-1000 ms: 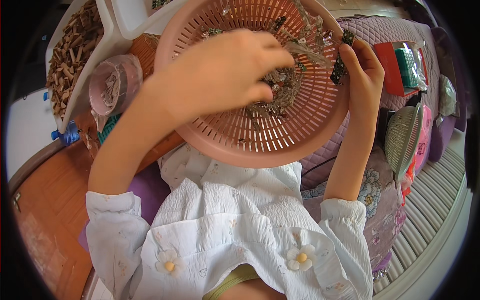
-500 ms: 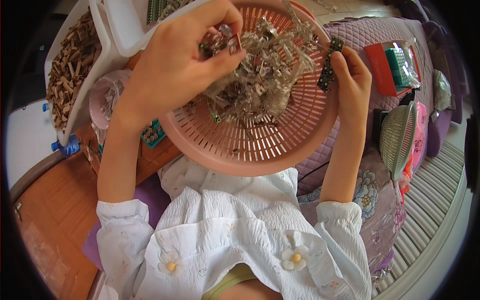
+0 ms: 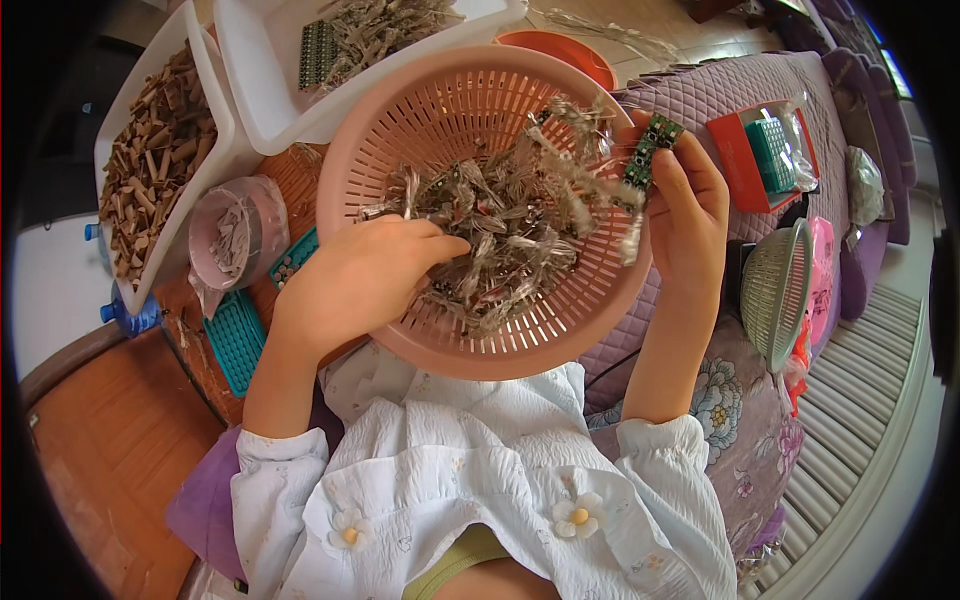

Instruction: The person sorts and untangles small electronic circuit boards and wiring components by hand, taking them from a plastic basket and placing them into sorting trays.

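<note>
A pink slotted plastic basket (image 3: 485,365) rests over my lap. It holds a tangled heap of clear-coated wire bundles (image 3: 500,220) with small parts among them. My left hand (image 3: 365,275) reaches over the basket's left side, fingers bent down into the heap; what they hold is hidden. At the right rim, my right hand (image 3: 690,190) pinches a narrow green circuit board strip (image 3: 645,155) between thumb and fingers. Wire bundles trail from beside the strip down into the basket.
A white bin of brown chips (image 3: 155,165) stands left, beside a white tray (image 3: 275,110) with boards and wires. Near them are a pink tub (image 3: 235,230) and a teal tray (image 3: 235,340). To the right are a red box (image 3: 745,160) and a pale colander (image 3: 775,295).
My left hand has lowered from above the basket into the wire heap, and the clump it held no longer shows. The basket sits lower in view. My right hand still holds the circuit board strip.
</note>
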A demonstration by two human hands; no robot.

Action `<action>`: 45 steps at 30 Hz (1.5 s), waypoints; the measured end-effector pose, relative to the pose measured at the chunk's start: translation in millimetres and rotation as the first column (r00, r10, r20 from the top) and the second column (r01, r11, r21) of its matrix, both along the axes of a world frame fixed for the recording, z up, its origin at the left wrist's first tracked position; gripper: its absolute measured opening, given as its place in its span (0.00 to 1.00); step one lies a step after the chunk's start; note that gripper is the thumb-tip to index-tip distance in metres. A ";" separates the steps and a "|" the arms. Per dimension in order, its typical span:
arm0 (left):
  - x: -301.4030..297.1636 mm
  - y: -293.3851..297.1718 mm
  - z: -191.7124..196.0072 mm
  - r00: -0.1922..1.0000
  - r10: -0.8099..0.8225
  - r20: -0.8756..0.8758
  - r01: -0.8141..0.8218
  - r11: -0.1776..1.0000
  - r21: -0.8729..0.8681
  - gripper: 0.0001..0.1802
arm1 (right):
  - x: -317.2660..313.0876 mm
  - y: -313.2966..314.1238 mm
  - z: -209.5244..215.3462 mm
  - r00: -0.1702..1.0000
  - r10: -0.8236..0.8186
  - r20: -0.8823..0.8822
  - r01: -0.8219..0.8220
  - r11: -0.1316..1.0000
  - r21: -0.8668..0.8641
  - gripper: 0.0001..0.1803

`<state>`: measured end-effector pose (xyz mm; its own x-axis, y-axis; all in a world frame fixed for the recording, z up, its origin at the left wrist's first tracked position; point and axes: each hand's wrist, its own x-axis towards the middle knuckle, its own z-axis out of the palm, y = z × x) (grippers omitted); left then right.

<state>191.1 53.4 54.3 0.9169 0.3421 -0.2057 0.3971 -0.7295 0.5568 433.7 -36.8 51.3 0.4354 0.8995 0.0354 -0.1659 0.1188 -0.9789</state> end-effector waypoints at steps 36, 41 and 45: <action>-6.8 3.8 -27.9 0.925 0.321 0.203 -0.333 0.942 0.031 0.10 | 131.3 46.2 190.6 0.928 0.320 0.191 -0.372 0.820 0.434 0.20; -10.1 21.2 -20.1 0.674 0.570 0.471 -0.531 0.816 -0.228 0.12 | 273.3 22.3 207.4 0.882 0.448 0.147 -0.469 0.803 0.368 0.17; -15.1 28.8 -13.3 0.495 0.726 0.477 -0.487 0.686 -0.540 0.12 | 285.5 20.5 197.8 0.837 0.540 0.089 -0.539 0.782 0.313 0.15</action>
<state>176.1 82.2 41.0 0.4350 0.8937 0.1101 0.1507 -0.1928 0.9696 719.2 -16.3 249.1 -0.1169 0.9281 0.3535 -0.2997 0.3064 -0.9035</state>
